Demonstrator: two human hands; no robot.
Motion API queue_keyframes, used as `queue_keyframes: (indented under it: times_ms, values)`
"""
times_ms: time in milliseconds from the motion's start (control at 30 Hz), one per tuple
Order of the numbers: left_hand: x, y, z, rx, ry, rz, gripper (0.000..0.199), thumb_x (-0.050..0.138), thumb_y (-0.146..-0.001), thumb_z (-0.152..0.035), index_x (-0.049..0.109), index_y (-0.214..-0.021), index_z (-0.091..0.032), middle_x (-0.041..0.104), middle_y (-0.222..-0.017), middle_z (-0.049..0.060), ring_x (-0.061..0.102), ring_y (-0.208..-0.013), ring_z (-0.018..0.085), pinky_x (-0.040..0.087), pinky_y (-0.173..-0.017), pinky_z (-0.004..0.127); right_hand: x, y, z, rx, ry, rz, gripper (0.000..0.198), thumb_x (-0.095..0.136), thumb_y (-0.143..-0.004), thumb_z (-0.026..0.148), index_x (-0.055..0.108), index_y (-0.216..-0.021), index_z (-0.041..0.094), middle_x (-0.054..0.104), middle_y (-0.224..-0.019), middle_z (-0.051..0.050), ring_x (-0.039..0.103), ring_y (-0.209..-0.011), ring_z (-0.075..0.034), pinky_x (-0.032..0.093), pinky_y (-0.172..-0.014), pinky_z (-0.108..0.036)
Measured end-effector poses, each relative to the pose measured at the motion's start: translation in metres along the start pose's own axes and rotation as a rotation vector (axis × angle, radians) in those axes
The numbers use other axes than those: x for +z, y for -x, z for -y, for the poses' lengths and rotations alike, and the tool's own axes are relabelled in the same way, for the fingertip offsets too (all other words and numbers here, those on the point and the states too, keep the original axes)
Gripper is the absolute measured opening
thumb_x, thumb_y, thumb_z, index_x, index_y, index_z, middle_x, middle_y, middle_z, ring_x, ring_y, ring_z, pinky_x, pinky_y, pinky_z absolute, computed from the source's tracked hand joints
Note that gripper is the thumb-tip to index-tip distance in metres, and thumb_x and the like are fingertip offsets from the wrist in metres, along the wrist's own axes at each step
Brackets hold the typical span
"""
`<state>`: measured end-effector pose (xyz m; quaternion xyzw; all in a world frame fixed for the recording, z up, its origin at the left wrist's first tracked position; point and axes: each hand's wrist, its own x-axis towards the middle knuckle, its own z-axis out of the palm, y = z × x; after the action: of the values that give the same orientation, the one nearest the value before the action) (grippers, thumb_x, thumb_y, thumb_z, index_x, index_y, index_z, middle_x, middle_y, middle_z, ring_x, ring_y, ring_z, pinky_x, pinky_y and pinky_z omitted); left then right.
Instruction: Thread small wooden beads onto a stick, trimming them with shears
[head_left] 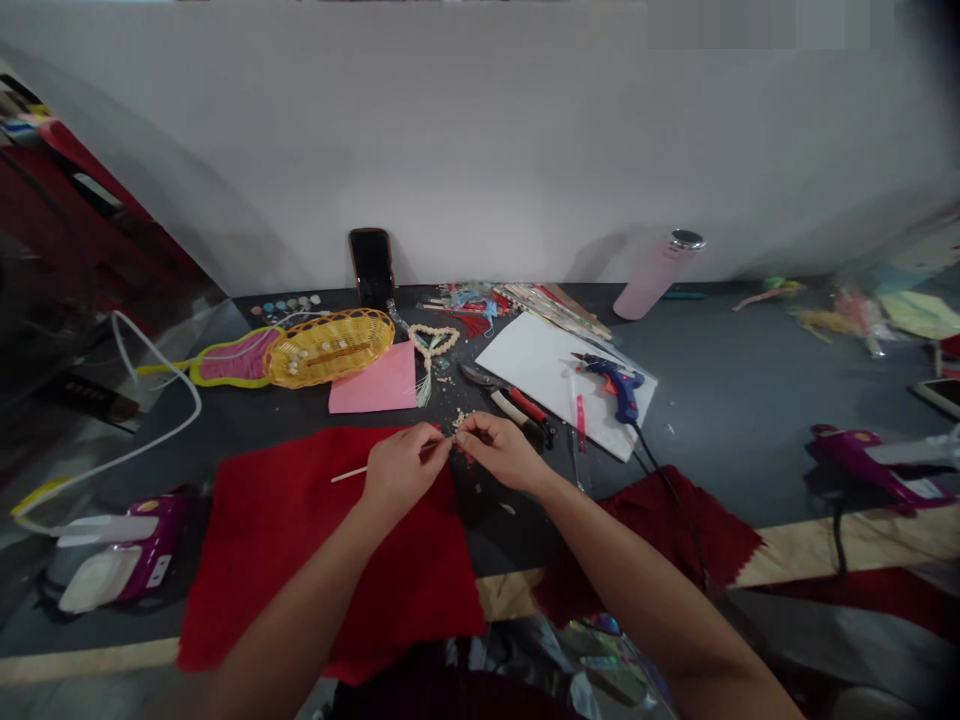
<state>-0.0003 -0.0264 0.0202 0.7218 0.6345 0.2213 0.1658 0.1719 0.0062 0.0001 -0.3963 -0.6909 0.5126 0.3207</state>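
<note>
My left hand [405,465] is closed around a thin pale stick [349,474], whose free end points left over a red cloth [300,520]. Fingertips of my right hand [501,450] pinch at the stick's other end, almost touching the left fingertips. Whether a small bead sits between them is too small to tell. Just beyond the fingers lies a little heap of beige bits [460,418]. Close by are a pair of cutters [480,379] and a red-handled tool [527,404]. A beaded ornament with a pale tassel [426,385] rests farther back.
A yellow wicker basket [360,335] overlaps a pink paper [375,385]. To the right, a blue glue gun [621,385] with a trailing cord lies on a white board [532,365]. A phone [371,265] and pink tumbler [656,278] stand by the wall. Purple devices [154,545] flank the table.
</note>
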Motion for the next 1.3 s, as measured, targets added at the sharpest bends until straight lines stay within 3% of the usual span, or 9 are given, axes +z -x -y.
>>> queue_keyframes:
  times_ms: [167, 367, 533, 633, 767, 867, 1100, 1300]
  values:
    - [0.001, -0.001, 0.003, -0.008, 0.012, 0.013, 0.021, 0.048, -0.082, -0.039, 0.061, -0.081, -0.023, 0.068, -0.079, -0.001, 0.061, -0.072, 0.014, 0.036, -0.060, 0.022, -0.001, 0.000, -0.001, -0.073, 0.153, -0.026, 0.018, 0.044, -0.087, 0.032, 0.054, -0.079, 0.019, 0.053, -0.067, 0.002, 0.050, -0.061, -0.010, 0.039, -0.058, -0.022]
    - [0.002, -0.003, 0.007, -0.028, -0.004, 0.011, 0.022, 0.048, -0.082, -0.040, 0.062, -0.082, -0.023, 0.069, -0.079, -0.002, 0.061, -0.068, 0.013, 0.034, -0.058, 0.023, -0.015, -0.005, -0.009, -0.221, 0.544, -0.141, 0.015, 0.046, -0.088, 0.026, 0.059, -0.085, 0.019, 0.062, -0.083, -0.003, 0.054, -0.080, -0.015, 0.041, -0.074, -0.027]
    - [0.005, -0.005, 0.010, -0.038, -0.016, 0.002, 0.022, 0.048, -0.082, -0.040, 0.063, -0.080, -0.023, 0.069, -0.077, -0.002, 0.061, -0.067, 0.013, 0.033, -0.057, 0.023, -0.028, -0.009, -0.017, -0.307, 0.764, -0.142, 0.018, 0.045, -0.089, 0.025, 0.062, -0.090, 0.020, 0.064, -0.089, -0.005, 0.053, -0.086, -0.017, 0.039, -0.083, -0.032]
    - [0.005, -0.006, 0.011, -0.048, 0.004, 0.018, 0.023, 0.048, -0.081, -0.041, 0.063, -0.078, -0.023, 0.069, -0.076, -0.002, 0.062, -0.068, 0.014, 0.033, -0.057, 0.023, -0.041, -0.009, -0.021, -0.276, 0.873, -0.239, 0.021, 0.044, -0.089, 0.027, 0.063, -0.096, 0.020, 0.062, -0.098, -0.007, 0.052, -0.092, -0.019, 0.037, -0.087, -0.036]
    - [0.003, -0.006, 0.012, -0.055, 0.032, 0.029, 0.025, 0.047, -0.082, -0.043, 0.063, -0.078, -0.024, 0.069, -0.078, -0.002, 0.062, -0.070, 0.014, 0.035, -0.057, 0.023, -0.057, -0.008, -0.022, -0.121, 1.021, -0.408, 0.023, 0.046, -0.087, 0.035, 0.063, -0.090, 0.019, 0.059, -0.101, -0.010, 0.047, -0.099, -0.024, 0.035, -0.088, -0.040]
    - [0.003, -0.007, 0.012, -0.065, 0.028, 0.022, 0.025, 0.047, -0.081, -0.043, 0.063, -0.079, -0.024, 0.069, -0.078, -0.002, 0.063, -0.070, 0.015, 0.035, -0.057, 0.023, -0.060, -0.007, -0.021, -0.030, 1.082, -0.387, 0.025, 0.052, -0.083, 0.042, 0.063, -0.081, 0.020, 0.058, -0.102, -0.009, 0.044, -0.100, -0.025, 0.037, -0.085, -0.039]
    - [0.005, -0.008, 0.014, -0.066, 0.063, -0.011, 0.024, 0.048, -0.081, -0.043, 0.063, -0.079, -0.024, 0.069, -0.078, -0.002, 0.062, -0.070, 0.015, 0.038, -0.058, 0.024, -0.054, -0.011, -0.026, -0.032, 1.088, -0.371, 0.020, 0.053, -0.081, 0.039, 0.060, -0.078, 0.021, 0.055, -0.110, -0.008, 0.042, -0.104, -0.026, 0.040, -0.081, -0.039]
    - [-0.002, -0.006, 0.013, -0.044, 0.223, -0.166, 0.023, 0.051, -0.080, -0.042, 0.062, -0.078, -0.022, 0.068, -0.073, -0.001, 0.061, -0.065, 0.012, 0.041, -0.061, 0.022, -0.058, -0.012, -0.023, -0.075, 0.592, -0.572, 0.024, 0.048, -0.083, 0.041, 0.054, -0.082, 0.018, 0.055, -0.105, -0.010, 0.055, -0.081, -0.017, 0.045, -0.070, -0.031]
